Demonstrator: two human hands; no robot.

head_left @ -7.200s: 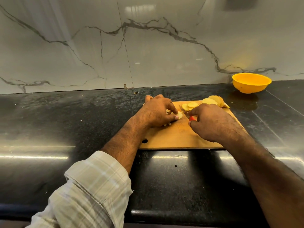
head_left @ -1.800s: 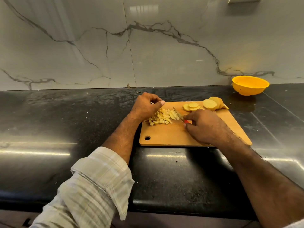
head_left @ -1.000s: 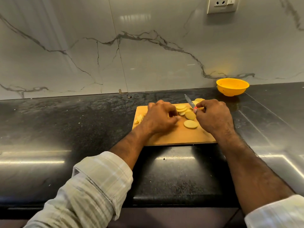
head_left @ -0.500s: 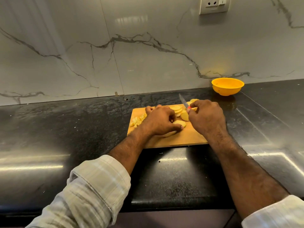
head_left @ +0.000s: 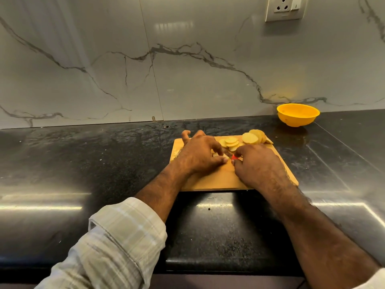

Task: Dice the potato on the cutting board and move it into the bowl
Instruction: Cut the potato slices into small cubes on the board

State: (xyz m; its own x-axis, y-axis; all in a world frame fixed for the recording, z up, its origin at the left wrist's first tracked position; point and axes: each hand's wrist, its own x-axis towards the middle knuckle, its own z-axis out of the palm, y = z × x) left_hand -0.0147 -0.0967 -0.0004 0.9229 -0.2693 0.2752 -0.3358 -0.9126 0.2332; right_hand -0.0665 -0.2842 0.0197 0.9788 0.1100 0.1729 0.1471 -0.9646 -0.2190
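Observation:
A wooden cutting board (head_left: 216, 180) lies on the black counter. Round potato slices (head_left: 230, 142) and a larger stack of slices (head_left: 253, 137) sit at its far edge. My left hand (head_left: 200, 154) pins a potato piece (head_left: 224, 157) to the board, thumb and forefinger pinching it. My right hand (head_left: 258, 163) grips a knife; only a bit of its red handle (head_left: 235, 157) shows, and the blade is mostly hidden between my hands. The diced pieces on the left of the board are hidden behind my left hand. The yellow bowl (head_left: 298, 114) stands at the back right, apart from the board.
The black counter (head_left: 83, 163) runs wide on both sides of the board. A marble wall (head_left: 166, 59) closes the back, with a socket (head_left: 284, 7) at the upper right. The counter's front edge is near the bottom of the view.
My right hand has brought the knife down from over the slices to the piece under my left hand. The camera has tilted, shifting the board.

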